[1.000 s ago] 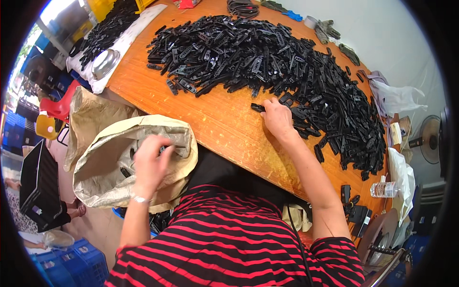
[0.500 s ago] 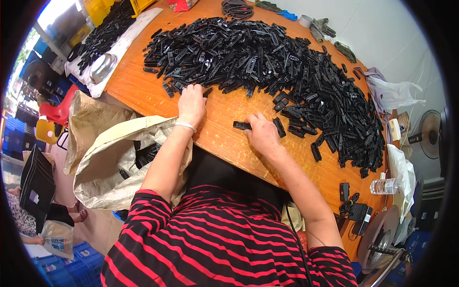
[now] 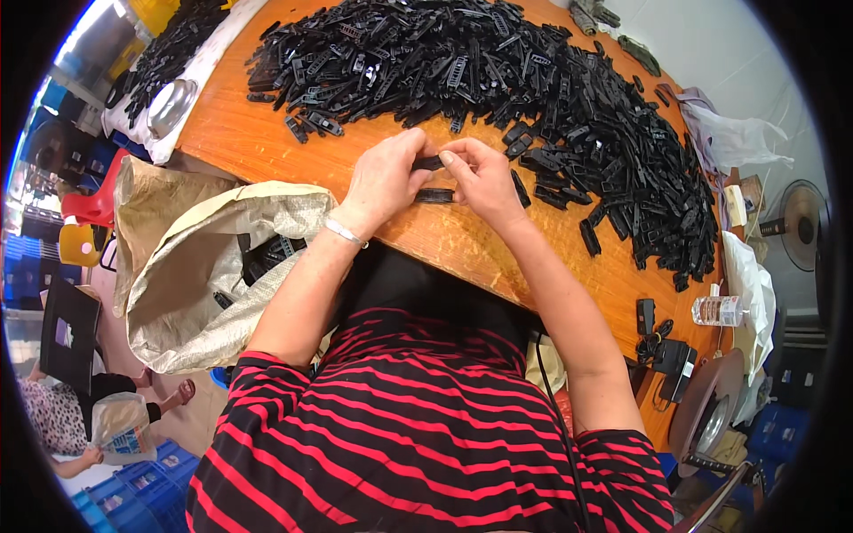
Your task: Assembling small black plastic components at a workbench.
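Note:
Near the table's front edge, my two hands meet over a small black plastic part (image 3: 428, 163). My left hand (image 3: 382, 182) is closed on its left end, and the fingertips of my right hand (image 3: 481, 179) pinch the other end. Just below, a second black plastic part (image 3: 434, 195) lies on the wooden table (image 3: 498, 240), between the hands. Beyond them spreads a large heap of similar black parts (image 3: 418, 67), curving down the right side of the table. To the left of my left forearm, a woven sack (image 3: 191, 293) gapes, with some black parts inside.
A metal bowl (image 3: 171, 107) rests on a white-covered surface at the far left, beside another black heap (image 3: 178, 49). At right are a plastic bottle (image 3: 718, 311), a black power adapter (image 3: 675, 362) and a fan (image 3: 711, 413). A person (image 3: 58, 413) is at lower left.
My left hand has moved right from the heap's edge and my right hand slightly up and left, so they now meet on one part. The view has shifted a little.

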`<act>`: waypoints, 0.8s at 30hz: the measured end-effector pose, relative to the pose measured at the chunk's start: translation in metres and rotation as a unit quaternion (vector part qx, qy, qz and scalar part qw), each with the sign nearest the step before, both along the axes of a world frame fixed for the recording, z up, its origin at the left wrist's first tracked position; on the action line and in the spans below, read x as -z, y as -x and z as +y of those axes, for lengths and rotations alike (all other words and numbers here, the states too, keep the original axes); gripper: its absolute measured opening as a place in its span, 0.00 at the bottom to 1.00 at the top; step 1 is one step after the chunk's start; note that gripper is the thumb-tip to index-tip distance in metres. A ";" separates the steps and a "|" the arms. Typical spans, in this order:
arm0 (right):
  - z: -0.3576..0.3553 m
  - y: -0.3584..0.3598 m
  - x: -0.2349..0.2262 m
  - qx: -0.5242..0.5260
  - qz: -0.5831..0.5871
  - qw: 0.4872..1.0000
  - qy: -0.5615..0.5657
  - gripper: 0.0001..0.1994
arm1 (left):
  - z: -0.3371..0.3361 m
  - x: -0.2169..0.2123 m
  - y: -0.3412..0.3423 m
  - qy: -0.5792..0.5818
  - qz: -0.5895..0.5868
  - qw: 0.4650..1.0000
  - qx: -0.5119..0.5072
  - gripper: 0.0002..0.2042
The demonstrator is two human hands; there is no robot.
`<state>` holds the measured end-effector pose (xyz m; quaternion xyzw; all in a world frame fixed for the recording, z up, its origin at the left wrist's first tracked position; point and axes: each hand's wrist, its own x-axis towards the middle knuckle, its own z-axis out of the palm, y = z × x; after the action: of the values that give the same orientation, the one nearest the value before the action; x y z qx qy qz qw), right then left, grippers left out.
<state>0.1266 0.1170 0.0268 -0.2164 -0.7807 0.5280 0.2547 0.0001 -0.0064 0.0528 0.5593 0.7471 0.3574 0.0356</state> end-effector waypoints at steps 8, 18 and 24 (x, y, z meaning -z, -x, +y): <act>-0.007 -0.025 0.005 0.011 -0.073 0.951 0.300 0.07 | -0.011 0.039 0.001 0.014 -0.483 0.875 -0.003 0.08; -0.008 -0.018 0.012 -0.008 -0.126 0.971 0.203 0.07 | -0.006 0.066 0.001 0.002 -0.408 0.910 -0.069 0.05; -0.004 -0.014 0.004 -0.023 -0.182 0.963 0.196 0.08 | -0.006 0.072 0.006 0.008 -0.395 0.916 -0.075 0.05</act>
<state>0.1402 0.1129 0.0226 -0.3365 -0.7001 0.6279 0.0485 -0.0056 -0.0127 -0.0192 0.3145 0.7147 0.5452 0.3051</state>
